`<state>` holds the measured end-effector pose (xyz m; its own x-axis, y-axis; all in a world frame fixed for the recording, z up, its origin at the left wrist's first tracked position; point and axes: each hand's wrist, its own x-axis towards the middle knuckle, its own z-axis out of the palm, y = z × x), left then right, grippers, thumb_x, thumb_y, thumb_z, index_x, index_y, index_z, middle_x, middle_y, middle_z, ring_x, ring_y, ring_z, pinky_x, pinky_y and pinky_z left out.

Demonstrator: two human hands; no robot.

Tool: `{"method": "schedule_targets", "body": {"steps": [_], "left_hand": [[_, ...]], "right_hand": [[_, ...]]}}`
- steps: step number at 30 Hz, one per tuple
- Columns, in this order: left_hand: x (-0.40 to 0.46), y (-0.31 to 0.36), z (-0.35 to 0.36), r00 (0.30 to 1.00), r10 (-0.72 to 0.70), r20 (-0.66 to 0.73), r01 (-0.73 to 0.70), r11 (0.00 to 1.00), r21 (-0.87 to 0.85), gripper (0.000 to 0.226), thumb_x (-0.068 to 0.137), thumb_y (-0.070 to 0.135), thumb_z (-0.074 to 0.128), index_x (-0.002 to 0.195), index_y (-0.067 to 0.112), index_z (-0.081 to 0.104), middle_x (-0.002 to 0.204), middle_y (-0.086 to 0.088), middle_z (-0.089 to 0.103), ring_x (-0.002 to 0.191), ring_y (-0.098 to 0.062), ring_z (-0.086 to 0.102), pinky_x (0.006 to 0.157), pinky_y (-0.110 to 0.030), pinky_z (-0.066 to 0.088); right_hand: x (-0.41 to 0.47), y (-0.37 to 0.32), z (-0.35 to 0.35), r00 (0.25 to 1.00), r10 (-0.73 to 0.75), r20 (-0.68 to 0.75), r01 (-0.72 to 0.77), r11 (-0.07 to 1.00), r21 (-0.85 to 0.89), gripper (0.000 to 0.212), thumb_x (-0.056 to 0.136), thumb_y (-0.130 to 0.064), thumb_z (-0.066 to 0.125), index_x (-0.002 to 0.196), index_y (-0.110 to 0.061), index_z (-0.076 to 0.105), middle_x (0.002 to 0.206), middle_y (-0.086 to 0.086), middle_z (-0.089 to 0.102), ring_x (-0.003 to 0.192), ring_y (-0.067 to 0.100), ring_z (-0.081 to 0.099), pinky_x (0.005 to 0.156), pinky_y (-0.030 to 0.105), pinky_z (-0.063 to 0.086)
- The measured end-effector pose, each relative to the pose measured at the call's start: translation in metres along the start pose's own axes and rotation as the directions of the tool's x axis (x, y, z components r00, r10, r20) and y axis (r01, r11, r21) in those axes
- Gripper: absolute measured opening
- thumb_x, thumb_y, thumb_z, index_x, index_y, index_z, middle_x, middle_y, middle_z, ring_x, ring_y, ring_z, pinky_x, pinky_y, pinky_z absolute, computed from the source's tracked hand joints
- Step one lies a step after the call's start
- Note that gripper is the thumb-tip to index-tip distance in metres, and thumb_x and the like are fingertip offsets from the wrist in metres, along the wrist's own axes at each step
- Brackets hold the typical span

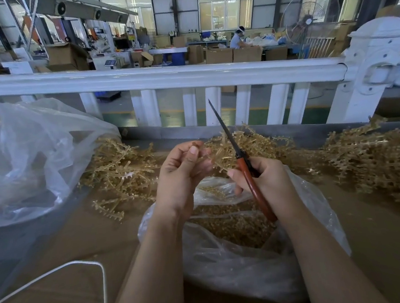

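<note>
My right hand grips the orange handles of a pair of scissors, whose dark blades are closed and point up and away. My left hand is raised beside it, fingers curled, pinching a small translucent amber plastic piece at the fingertips. Directly below both hands sits an open clear plastic bag filled with small golden cut pieces. Heaps of golden plastic sprue strips lie on the brown table, one heap left of my hands and another at the right.
A large crumpled clear bag stands at the left. A white cord loops over the table's near left. A white railing runs behind the table, with a workshop of cardboard boxes and a seated person beyond.
</note>
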<state>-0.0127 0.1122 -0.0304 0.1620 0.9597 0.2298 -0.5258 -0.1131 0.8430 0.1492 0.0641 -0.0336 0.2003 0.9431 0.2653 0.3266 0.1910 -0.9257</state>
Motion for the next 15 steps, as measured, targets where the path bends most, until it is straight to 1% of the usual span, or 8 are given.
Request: {"method": "schedule_targets", "body": {"steps": [4, 7, 11, 15], "left_hand": [[-0.0005, 0.0011, -0.0003, 0.999, -0.048, 0.022, 0.048, 0.998, -0.036, 0.012, 0.096, 0.014, 0.055, 0.096, 0.014, 0.067, 0.089, -0.005, 0.073, 0.078, -0.017, 0.068, 0.075, -0.028, 0.058], [-0.0009, 0.0026, -0.0021, 0.997, -0.071, 0.033, 0.072, 0.997, -0.042, 0.011, 0.092, 0.016, 0.058, 0.094, 0.015, 0.069, 0.089, -0.006, 0.074, 0.079, -0.017, 0.07, 0.075, -0.028, 0.058], [-0.0004, 0.0038, -0.0052, 0.995, -0.092, 0.04, 0.094, 0.993, -0.067, 0.012, 0.092, 0.01, 0.056, 0.093, 0.012, 0.068, 0.087, -0.007, 0.074, 0.076, -0.017, 0.071, 0.075, -0.028, 0.058], [-0.001, 0.0048, -0.0049, 0.993, -0.108, 0.041, 0.111, 0.991, -0.072, 0.015, 0.094, 0.008, 0.053, 0.092, 0.011, 0.067, 0.086, -0.008, 0.074, 0.073, -0.017, 0.07, 0.073, -0.028, 0.058]], "right_hand": [[0.0016, -0.0015, -0.001, 0.999, -0.007, -0.034, 0.009, 0.998, 0.057, 0.011, 0.086, -0.017, 0.077, 0.078, -0.013, 0.07, 0.06, 0.002, 0.071, 0.057, 0.013, 0.07, 0.056, 0.005, 0.046], [0.0009, -0.0012, -0.0013, 0.998, -0.022, -0.057, 0.026, 0.997, 0.076, 0.012, 0.086, -0.017, 0.076, 0.077, -0.013, 0.07, 0.062, 0.002, 0.072, 0.063, 0.017, 0.07, 0.061, 0.002, 0.044], [-0.0004, -0.0013, -0.0014, 0.997, -0.034, -0.068, 0.044, 0.989, 0.142, 0.01, 0.087, -0.012, 0.075, 0.078, -0.012, 0.07, 0.063, 0.001, 0.072, 0.062, 0.008, 0.07, 0.065, 0.002, 0.045], [0.0005, -0.0006, -0.0023, 0.995, -0.05, -0.085, 0.059, 0.993, 0.105, 0.009, 0.087, -0.016, 0.075, 0.081, -0.014, 0.07, 0.065, -0.001, 0.073, 0.066, 0.006, 0.07, 0.07, 0.001, 0.043]]}}
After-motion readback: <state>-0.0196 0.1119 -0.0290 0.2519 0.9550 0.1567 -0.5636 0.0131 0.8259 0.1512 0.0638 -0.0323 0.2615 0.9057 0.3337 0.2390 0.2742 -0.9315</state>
